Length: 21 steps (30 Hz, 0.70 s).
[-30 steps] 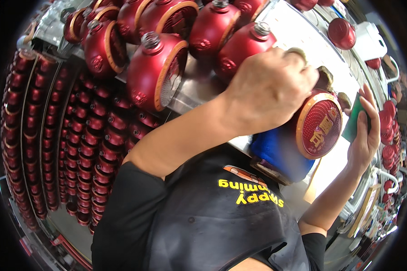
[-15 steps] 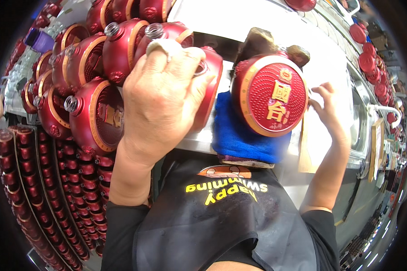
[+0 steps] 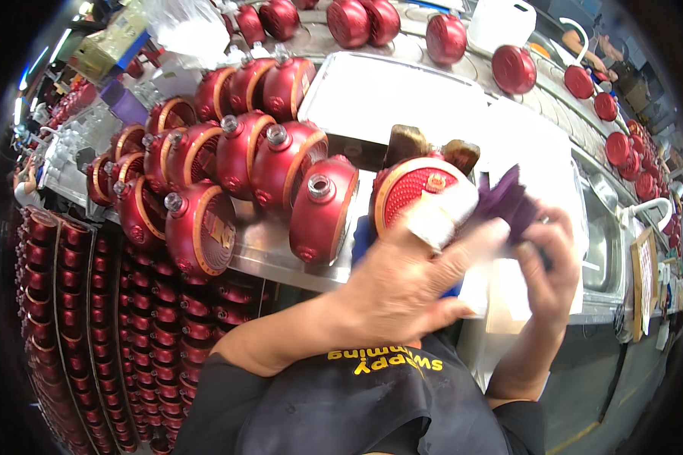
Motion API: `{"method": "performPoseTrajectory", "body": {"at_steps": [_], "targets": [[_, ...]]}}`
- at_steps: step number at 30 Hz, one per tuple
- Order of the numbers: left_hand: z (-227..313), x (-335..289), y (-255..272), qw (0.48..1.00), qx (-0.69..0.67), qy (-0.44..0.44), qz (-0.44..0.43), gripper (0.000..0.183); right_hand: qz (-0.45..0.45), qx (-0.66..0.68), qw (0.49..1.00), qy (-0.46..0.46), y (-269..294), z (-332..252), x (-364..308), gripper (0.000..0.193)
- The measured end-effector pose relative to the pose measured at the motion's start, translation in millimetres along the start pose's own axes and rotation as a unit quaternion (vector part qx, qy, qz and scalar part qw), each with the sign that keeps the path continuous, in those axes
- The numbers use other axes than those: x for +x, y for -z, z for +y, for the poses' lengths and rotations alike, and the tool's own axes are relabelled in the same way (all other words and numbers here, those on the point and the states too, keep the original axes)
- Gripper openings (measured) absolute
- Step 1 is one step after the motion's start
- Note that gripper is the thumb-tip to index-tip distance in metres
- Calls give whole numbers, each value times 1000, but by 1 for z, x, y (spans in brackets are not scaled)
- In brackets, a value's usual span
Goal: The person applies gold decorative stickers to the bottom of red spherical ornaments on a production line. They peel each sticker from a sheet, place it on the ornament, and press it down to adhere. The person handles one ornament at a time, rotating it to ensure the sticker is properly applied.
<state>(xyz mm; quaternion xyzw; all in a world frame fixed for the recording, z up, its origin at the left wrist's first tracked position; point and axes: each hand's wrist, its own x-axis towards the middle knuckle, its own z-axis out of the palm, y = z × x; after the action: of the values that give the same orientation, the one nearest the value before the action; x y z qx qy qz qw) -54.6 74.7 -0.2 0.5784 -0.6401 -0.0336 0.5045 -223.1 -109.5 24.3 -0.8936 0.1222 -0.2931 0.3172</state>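
Observation:
A red, round, flat-sided bottle (image 3: 404, 193) with a gold rim rests against dark brown blocks (image 3: 404, 145) in front of me. Blue cloth (image 3: 361, 241) shows beneath it. Across the bottle's front reaches my left hand (image 3: 398, 284), fingers apart and a whitish wrap (image 3: 431, 221) on one finger; I see nothing gripped in it. To the right, my right hand (image 3: 550, 262) has its fingers bent round a dark purple cloth (image 3: 508, 199), blurred by motion. Another red bottle (image 3: 322, 212), open-necked, stands upright to the left of the blue cloth.
Several red bottles (image 3: 201, 227) crowd the metal table's left side. Below them are rows of stacked red bottles (image 3: 76, 303). A white tray (image 3: 402, 83) lies behind; beyond it a conveyor (image 3: 425, 23) carries more. At right is a steel sink (image 3: 603, 258) with a white tap (image 3: 649, 212).
My left hand has let go of the bottle at left and moved right, across the front bottle. A purple cloth has appeared at my right hand. The view has shifted.

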Motion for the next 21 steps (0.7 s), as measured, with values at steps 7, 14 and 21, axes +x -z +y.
{"method": "performPoseTrajectory", "body": {"at_steps": [7,14,21], "targets": [[-28,-2,0,983,109,44,140,53,72,78,994,-2,-40,20,-23,32],[-53,30,-12,941,333,4,53,31,8,-6,1000,5,-74,50,-32,52],[-64,62,-10,961,272,-15,-42,24,1,27,1000,-9,-81,55,-39,54]]}}
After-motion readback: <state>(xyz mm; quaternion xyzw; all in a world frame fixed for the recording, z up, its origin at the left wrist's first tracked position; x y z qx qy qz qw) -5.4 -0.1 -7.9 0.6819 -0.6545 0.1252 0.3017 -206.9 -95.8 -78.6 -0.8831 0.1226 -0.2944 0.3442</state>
